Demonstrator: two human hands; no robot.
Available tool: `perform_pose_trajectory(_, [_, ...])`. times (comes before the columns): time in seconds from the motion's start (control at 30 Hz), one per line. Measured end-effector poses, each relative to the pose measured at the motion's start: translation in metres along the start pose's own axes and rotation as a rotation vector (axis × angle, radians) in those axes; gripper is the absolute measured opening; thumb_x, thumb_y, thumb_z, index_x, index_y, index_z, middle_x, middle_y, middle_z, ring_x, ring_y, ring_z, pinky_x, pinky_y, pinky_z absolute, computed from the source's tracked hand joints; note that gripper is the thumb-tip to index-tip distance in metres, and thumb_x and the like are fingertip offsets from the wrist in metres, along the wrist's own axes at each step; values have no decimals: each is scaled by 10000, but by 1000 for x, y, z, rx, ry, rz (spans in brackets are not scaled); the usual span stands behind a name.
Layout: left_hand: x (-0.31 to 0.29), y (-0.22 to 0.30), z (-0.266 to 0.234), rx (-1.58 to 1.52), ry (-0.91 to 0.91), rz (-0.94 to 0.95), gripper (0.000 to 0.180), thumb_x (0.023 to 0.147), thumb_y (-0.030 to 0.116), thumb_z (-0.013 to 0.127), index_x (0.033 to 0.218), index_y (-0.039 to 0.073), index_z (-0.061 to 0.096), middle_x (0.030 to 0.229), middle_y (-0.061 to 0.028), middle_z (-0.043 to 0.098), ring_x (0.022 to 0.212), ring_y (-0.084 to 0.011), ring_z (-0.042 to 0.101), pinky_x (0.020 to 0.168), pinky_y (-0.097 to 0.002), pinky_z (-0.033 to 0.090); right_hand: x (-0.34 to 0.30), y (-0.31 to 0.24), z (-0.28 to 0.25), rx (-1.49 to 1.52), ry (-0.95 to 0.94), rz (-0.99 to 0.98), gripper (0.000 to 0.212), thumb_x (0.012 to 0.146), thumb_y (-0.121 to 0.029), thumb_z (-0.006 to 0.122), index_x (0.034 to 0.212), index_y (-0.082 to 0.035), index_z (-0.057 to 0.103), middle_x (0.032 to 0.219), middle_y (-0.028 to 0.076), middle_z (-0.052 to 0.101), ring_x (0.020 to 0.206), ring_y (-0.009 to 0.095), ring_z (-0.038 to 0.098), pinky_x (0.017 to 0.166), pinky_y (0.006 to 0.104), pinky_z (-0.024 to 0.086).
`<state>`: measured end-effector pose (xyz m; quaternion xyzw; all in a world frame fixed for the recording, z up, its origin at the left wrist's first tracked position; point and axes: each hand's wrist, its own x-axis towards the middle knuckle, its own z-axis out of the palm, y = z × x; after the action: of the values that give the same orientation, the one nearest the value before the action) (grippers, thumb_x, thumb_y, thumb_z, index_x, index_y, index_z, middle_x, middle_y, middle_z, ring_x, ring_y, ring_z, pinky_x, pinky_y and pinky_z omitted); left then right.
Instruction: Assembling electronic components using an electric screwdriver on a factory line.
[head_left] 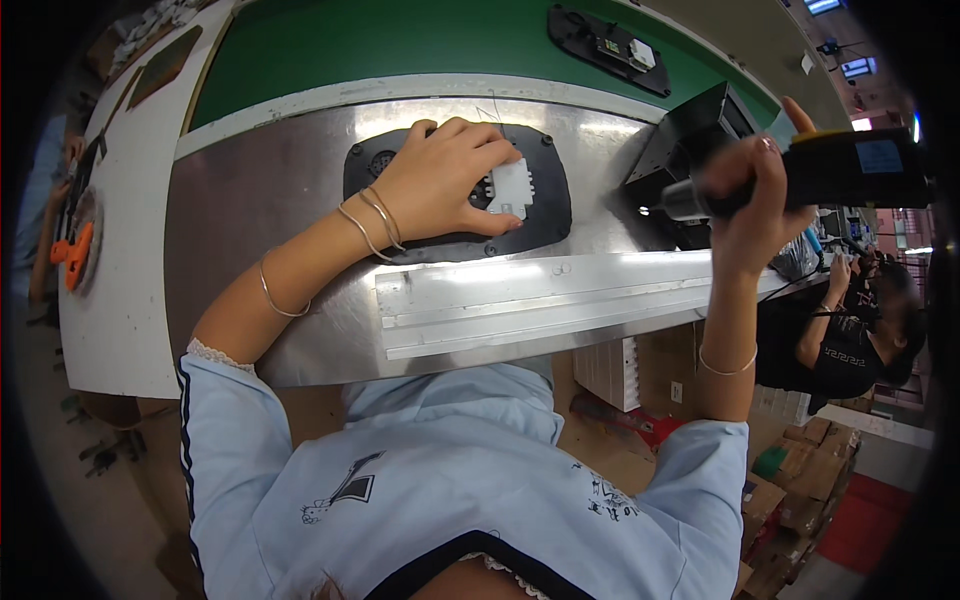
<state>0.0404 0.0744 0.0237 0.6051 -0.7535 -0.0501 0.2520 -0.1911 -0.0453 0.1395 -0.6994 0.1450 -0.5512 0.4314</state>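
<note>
My left hand [445, 175] is spread over a black, rounded plastic panel [420, 253] on the metal bench. Thumb and fingers close around a white plastic block [514, 188] with toothed sides, which sits on the panel. A round grille shows at the panel's left end, partly beside my wrist. My right hand [752, 195] is wrapped round a black electric screwdriver [835, 170], raised to the right of the panel. Its metal tip points left, in front of a black box [690, 140]; whether it touches the box I cannot tell.
A white metal rail [540, 300] runs along the bench's near edge. Another black panel with a white block [610, 52] lies on the green conveyor belt [400, 45] behind. Orange-handled scissors [75, 255] lie at the left. A co-worker [850, 330] sits at the right.
</note>
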Motion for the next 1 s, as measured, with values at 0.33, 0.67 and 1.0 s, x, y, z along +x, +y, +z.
perform_pose_trajectory(0.33, [-1, -5, 13, -4, 117, 32, 609, 699, 589, 711, 1108, 141, 643, 1094, -26, 605, 1073, -226, 553, 902, -459, 364, -4, 39, 82, 195, -105, 85, 216, 915, -47, 550, 1101, -42, 440, 615, 59, 456, 483, 142, 465, 490, 302, 418])
perform_pose_trajectory(0.67, [-2, -7, 15, 10, 141, 14, 600, 693, 587, 712, 1097, 148, 644, 1078, -35, 608, 1059, -233, 561, 910, -499, 379, -5, 49, 87, 238, -96, 85, 219, 913, -60, 562, 1108, -53, 462, 615, 47, 457, 483, 139, 471, 490, 299, 420])
perform_pose_trajectory(1.0, [-3, -8, 16, 9, 157, 23, 596, 690, 579, 719, 1101, 154, 648, 1082, -30, 616, 1060, -234, 562, 911, -486, 377, -6, 58, 92, 236, -115, 80, 192, 917, -47, 576, 1089, -32, 492, 617, 43, 468, 481, 119, 471, 473, 285, 425])
